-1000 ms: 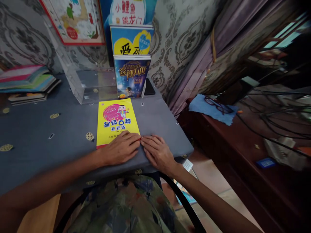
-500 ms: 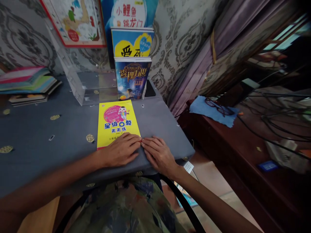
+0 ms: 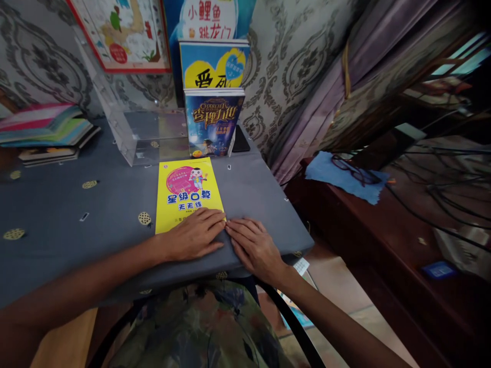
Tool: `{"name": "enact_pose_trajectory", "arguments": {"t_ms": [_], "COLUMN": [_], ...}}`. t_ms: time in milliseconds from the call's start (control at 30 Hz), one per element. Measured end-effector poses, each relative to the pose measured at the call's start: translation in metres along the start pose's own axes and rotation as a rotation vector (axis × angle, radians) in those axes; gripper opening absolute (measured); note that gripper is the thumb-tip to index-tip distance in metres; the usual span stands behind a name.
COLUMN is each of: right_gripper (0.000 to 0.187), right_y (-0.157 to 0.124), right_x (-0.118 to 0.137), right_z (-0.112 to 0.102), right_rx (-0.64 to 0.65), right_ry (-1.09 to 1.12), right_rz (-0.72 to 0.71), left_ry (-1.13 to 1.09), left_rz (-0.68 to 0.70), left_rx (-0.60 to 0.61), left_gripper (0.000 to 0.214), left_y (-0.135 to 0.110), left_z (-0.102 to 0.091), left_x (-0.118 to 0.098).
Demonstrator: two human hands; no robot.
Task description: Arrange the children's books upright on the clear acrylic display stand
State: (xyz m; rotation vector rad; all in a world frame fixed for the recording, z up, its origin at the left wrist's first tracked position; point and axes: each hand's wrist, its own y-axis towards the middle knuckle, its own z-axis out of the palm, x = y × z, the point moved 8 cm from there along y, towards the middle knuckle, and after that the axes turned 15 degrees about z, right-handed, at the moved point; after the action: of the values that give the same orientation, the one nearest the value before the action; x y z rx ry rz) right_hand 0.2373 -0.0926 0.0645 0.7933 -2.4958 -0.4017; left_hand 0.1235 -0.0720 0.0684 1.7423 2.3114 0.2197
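Note:
A yellow workbook (image 3: 187, 191) lies flat on the grey cloth-covered table (image 3: 76, 214). My left hand (image 3: 194, 236) rests flat on the workbook's near right corner, fingers stretched out. Beside it, my right hand (image 3: 253, 247) lies flat on the cloth just right of the book, fingers extended, the fingertips of both hands almost touching. Neither hand holds anything.
A dark blue book (image 3: 212, 122) stands upright behind the workbook, with more books (image 3: 214, 64) behind it against the wall. A clear acrylic stand (image 3: 126, 133) sits to the left, a stack of books (image 3: 42, 133) at far left. A wooden cabinet with a blue cloth (image 3: 345, 176), glasses and cables is on the right.
Both hands stay put on the workbook corner and cloth. Only the view has shifted slightly.

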Motion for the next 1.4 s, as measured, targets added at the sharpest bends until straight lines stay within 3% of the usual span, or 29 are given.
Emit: {"name": "enact_pose_trajectory", "arguments": {"t_ms": [333, 600, 833, 1133, 1267, 1400], "right_gripper": [0.042, 0.037, 0.034, 0.03, 0.026, 0.028], "right_y": [-0.001, 0.0, 0.0, 0.002, 0.009, 0.032], "right_x": [0.001, 0.0, 0.002, 0.003, 0.001, 0.003], "right_z": [0.0, 0.002, -0.002, -0.006, -0.007, -0.001], "right_rx": [-0.028, 0.03, -0.01, -0.018, 0.01, 0.069], "right_ry": [0.009, -0.017, -0.012, 0.047, 0.074, 0.009], "right_rz": [-0.012, 0.006, -0.004, -0.016, 0.04, 0.11], "left_ry": [-0.034, 0.01, 0.072, 0.04, 0.008, 0.062], "left_rz": [-0.013, 0.025, 0.06, 0.04, -0.064, -0.26], "left_rx": [0.004, -0.026, 0.034, 0.012, -0.063, -0.205], "left_gripper": [0.045, 0.042, 0.043, 0.042, 0.04, 0.038], "left_y": [-0.006, -0.001, -0.008, -0.013, -0.027, -0.06], "left_z": [0.001, -0.003, 0.0, -0.001, -0.014, -0.026], "left_x": [0.0, -0.002, -0.01, -0.015, 0.0, 0.041]}}
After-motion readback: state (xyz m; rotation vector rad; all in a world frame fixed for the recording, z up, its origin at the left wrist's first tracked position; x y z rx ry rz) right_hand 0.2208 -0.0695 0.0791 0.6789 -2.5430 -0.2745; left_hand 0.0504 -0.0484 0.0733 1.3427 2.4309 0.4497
